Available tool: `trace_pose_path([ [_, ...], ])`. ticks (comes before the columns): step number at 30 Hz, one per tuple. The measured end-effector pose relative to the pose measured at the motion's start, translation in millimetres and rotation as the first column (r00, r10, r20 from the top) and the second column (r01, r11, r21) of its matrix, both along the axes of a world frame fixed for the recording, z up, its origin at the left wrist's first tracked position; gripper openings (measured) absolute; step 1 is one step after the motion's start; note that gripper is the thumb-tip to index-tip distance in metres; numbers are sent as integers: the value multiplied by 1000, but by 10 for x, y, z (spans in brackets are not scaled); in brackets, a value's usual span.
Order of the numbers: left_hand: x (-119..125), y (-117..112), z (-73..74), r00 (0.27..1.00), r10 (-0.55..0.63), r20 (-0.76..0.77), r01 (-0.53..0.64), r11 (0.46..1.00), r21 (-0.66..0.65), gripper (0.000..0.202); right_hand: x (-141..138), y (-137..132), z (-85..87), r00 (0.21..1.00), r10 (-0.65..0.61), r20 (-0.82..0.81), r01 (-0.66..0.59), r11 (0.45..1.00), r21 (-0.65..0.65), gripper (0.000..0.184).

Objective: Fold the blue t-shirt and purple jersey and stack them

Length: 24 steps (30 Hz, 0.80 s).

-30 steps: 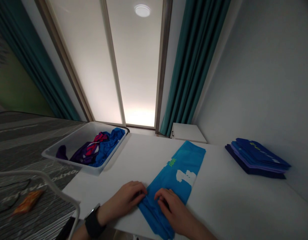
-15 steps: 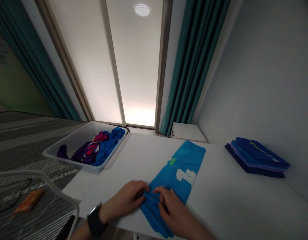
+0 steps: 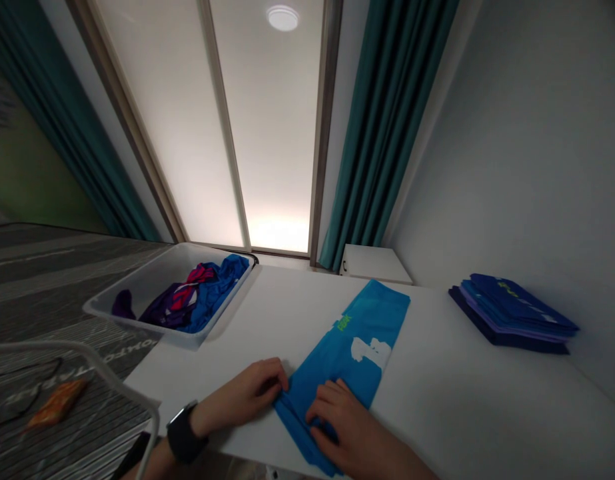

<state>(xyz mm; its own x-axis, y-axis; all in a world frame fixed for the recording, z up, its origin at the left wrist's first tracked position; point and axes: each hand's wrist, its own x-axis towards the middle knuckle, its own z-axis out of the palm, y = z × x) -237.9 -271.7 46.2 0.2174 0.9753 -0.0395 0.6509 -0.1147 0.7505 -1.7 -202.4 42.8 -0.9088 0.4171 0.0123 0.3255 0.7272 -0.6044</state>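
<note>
**Right hand shifts down onto the fold**

The right hand [image 3: 344, 427] has moved nearer and now presses with spread fingers, not gripping, on the folded near end of the blue T-shirt [image 3: 354, 347], which lies lengthwise on the white table [image 3: 452, 400]. The left hand [image 3: 242, 393] curls at the shirt's left edge; whether it pinches, I cannot tell. A folded clothes stack [image 3: 512, 313] sits far right, a plastic tub [image 3: 157, 327] far left.

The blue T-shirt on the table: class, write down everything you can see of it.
The bright blue T-shirt lies flat on the white table, folded into a long strip pointing away from the person. It bears a white printed patch and small green lettering. Its near end is doubled over in soft folds, with the left hand at its edge and the right hand resting on top.
</note>
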Motion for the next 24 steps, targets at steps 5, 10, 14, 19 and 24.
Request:
trace_pose_path([
  [5, 17, 32, 5, 990, 133, 50, -131, 991, -40, 21, -24, -16, 80, 997, 70, -30, -66, 988, 137, 30],
  [10, 124, 76, 50, 987, 156, 20, -154, 983, -98, 24, -43, 8, 84, 977, 211, 15, -211, 970, 118, 56],
  [14, 149, 49, 102, 995, 99, 9, -97, 987, -131, 22, -19, 21, 15, 971, 234, 39, -237, 969, 70, 62],
  [19, 114, 5, 103, 999, 32, -39, -36, 993, -113, 26, 3, 20, -73, 986, 166, 8, -166, 985, 52, 61],
  [24, 112, 2, 10, 976, 33, -215, -33, 999, 2, 24, -5, 12, -130, 987, 161, -15, -159, 984, 77, 66],
])
